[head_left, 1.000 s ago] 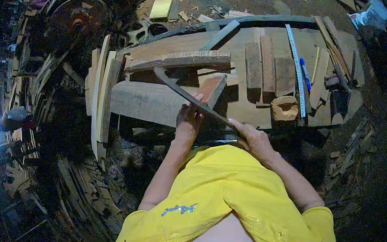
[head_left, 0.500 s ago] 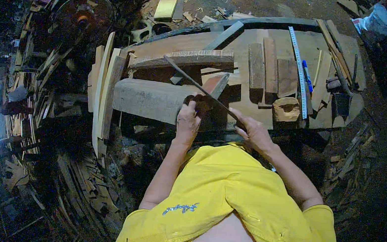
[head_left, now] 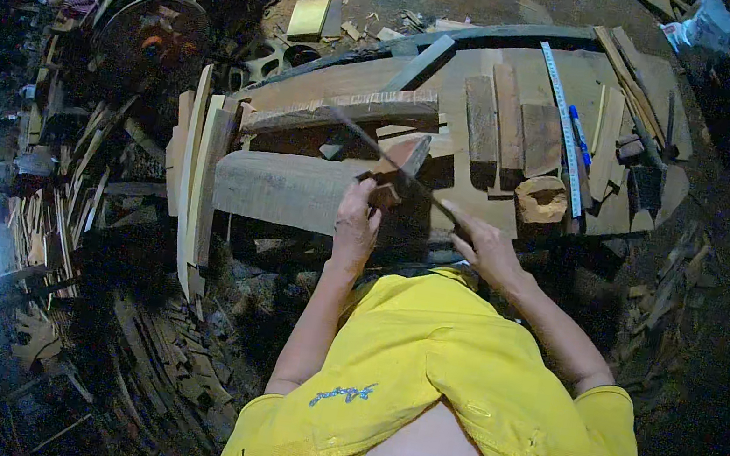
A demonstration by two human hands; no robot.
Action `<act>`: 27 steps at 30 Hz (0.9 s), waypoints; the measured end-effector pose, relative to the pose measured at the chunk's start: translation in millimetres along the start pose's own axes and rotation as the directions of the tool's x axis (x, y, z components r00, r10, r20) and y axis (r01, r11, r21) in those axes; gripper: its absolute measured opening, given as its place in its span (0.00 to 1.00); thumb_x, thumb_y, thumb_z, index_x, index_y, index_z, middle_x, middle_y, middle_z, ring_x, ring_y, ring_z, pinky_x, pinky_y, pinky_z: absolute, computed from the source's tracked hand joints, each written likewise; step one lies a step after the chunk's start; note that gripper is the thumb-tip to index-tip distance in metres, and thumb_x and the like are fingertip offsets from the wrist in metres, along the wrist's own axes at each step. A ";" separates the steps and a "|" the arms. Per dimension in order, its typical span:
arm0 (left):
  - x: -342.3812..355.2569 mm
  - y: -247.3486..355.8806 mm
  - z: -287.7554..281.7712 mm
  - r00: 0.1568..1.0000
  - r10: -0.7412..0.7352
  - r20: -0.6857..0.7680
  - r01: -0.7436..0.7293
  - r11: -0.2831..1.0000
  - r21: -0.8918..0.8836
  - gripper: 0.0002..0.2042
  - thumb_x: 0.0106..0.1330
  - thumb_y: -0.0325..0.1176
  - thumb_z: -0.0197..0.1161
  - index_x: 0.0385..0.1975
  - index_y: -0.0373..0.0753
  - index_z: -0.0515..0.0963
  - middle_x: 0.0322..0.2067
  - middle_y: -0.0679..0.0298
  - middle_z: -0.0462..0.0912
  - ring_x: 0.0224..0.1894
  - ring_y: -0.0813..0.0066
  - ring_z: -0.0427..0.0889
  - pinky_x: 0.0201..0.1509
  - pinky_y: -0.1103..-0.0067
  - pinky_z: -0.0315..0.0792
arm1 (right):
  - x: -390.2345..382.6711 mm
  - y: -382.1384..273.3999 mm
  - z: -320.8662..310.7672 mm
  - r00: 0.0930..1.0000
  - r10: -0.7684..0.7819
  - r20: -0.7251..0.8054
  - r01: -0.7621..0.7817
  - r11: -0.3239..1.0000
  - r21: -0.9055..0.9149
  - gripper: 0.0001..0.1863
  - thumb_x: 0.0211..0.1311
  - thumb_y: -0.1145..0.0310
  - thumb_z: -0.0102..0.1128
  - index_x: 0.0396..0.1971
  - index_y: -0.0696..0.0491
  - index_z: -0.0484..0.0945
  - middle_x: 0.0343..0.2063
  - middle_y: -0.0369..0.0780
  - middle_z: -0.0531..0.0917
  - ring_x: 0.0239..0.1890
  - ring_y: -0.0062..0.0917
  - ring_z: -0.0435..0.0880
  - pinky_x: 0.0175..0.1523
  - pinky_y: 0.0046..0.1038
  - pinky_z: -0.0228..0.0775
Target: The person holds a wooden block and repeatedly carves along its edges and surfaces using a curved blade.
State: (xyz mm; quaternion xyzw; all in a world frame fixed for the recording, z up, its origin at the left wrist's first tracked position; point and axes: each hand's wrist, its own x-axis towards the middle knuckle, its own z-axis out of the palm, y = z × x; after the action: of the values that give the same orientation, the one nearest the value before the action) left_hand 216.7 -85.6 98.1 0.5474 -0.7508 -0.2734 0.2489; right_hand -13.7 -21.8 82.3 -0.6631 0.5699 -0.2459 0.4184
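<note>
My right hand (head_left: 483, 249) is closed around the near end of a long, thin, dark file (head_left: 367, 140). Its blade slants up and to the left across the bench and looks slightly blurred. At the right end of a thick grey timber block (head_left: 281, 187), my left hand (head_left: 355, 222) grips a small brown wood piece (head_left: 386, 197). Fingers and shadow hide part of that piece. The file passes just above and beside it; whether they touch I cannot tell. Behind them a reddish-brown wood offcut (head_left: 409, 157) lies tilted.
On the bench (head_left: 524, 49) lie a rough beam (head_left: 345, 112), several short boards (head_left: 506, 117), a white ruler (head_left: 561, 125), a blue marker (head_left: 579, 133) and a chunky wood block (head_left: 541, 201). Upright slats (head_left: 203, 175) stand at its left end. A round wheel (head_left: 152, 41) stands beyond.
The file has slid a little to the right and down, along with my right hand. The small wood piece shows more clearly in my left hand, which stays nearly in place.
</note>
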 end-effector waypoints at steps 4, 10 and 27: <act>-2.8 -1.4 0.1 0.961 -0.228 0.156 0.217 0.973 0.083 0.26 0.46 0.14 0.58 0.49 0.37 0.69 0.49 0.51 0.71 0.53 0.51 0.69 0.58 0.69 0.64 | -0.3 2.6 -1.1 0.996 -0.025 0.087 0.028 0.999 -0.035 0.33 0.55 0.73 0.57 0.61 0.40 0.59 0.41 0.47 0.78 0.41 0.42 0.78 0.44 0.35 0.72; -1.4 -8.0 6.2 0.998 0.064 -0.005 -0.064 0.998 -0.010 0.26 0.46 0.15 0.58 0.50 0.37 0.68 0.49 0.49 0.70 0.52 0.50 0.70 0.55 0.68 0.65 | 23.2 7.6 -7.4 0.984 0.143 0.104 -0.144 0.990 0.003 0.32 0.57 0.70 0.56 0.62 0.37 0.57 0.35 0.46 0.79 0.37 0.43 0.79 0.43 0.40 0.71; -2.7 -1.4 14.4 0.995 -0.098 0.006 0.097 0.994 0.045 0.25 0.47 0.15 0.58 0.49 0.38 0.69 0.40 0.50 0.73 0.43 0.49 0.73 0.46 0.65 0.68 | 15.2 19.1 -4.6 0.991 -0.118 0.062 0.124 0.987 -0.103 0.35 0.53 0.73 0.58 0.61 0.36 0.59 0.40 0.45 0.78 0.36 0.42 0.79 0.41 0.40 0.72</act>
State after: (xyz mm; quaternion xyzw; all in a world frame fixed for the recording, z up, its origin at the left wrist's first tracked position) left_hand 208.7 -81.4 86.4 0.5878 -0.7300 -0.2705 0.2200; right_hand -24.5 -37.7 66.4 -0.7246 0.5287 -0.2216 0.3825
